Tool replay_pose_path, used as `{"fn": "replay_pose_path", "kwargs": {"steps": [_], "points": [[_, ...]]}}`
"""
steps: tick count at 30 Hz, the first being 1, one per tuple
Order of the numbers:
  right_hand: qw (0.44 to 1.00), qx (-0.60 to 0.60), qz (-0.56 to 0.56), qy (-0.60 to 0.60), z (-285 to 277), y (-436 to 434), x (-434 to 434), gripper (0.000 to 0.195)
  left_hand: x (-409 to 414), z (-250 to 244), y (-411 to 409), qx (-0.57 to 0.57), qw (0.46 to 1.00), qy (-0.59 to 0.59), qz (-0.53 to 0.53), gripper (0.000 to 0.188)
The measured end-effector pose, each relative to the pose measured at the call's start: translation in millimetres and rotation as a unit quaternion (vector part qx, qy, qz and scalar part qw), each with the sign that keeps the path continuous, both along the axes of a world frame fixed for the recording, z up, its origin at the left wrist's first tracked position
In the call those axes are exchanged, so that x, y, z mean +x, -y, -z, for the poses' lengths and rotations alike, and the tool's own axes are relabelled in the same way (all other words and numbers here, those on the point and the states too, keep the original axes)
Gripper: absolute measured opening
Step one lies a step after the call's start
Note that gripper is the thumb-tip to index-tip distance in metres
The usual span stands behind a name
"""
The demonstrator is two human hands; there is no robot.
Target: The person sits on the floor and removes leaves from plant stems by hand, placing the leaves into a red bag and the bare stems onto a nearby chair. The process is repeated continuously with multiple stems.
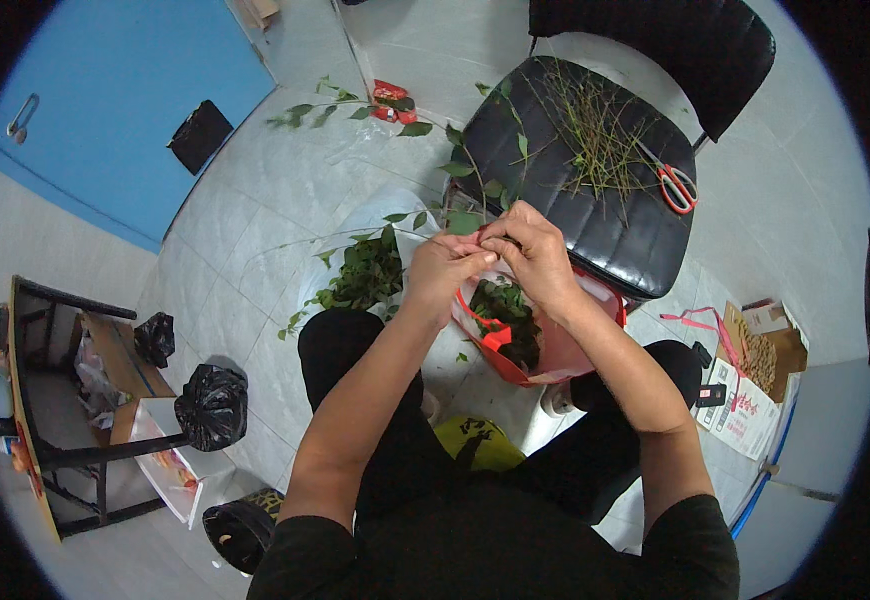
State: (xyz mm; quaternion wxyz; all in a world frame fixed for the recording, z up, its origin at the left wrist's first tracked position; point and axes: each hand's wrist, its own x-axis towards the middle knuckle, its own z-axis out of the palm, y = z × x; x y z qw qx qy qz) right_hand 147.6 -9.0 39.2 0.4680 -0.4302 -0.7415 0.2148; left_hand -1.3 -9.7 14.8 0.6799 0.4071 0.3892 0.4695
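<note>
My left hand point(448, 264) and my right hand point(531, 247) meet at the fingertips, both pinching a leafy green stem point(474, 159) that arches up and to the left. Below them stands a red bag point(514, 375) with dark green leaves point(508, 319) inside. Left of the bag, a heap of leafy sprigs point(364, 277) lies on pale plastic. Beyond my right hand, a pile of thin bare stems point(600, 142) rests on a black padded chair seat point(555, 202). Scissors with red and white handles point(676, 187) lie beside the stems.
At the right sit an open cardboard box point(791, 352) and a phone-like black object point(711, 395). Black plastic bags point(211, 407) hang by a table frame point(67, 457) at the left. A bin point(240, 532) stands at lower left; a red packet point(394, 101) lies by the wall.
</note>
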Motion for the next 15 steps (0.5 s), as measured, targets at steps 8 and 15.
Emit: {"fn": "replay_pose_path", "kwargs": {"steps": [8,15], "points": [[0.998,0.006,0.055,-0.002,-1,-3,0,0.008,2,4,0,-0.029,0.993,0.075,0.087,0.013],[0.989,-0.086,0.054,-0.108,8,-13,-1,0.009,3,4,-5,-0.033,0.995,0.065,0.074,0.012]]}}
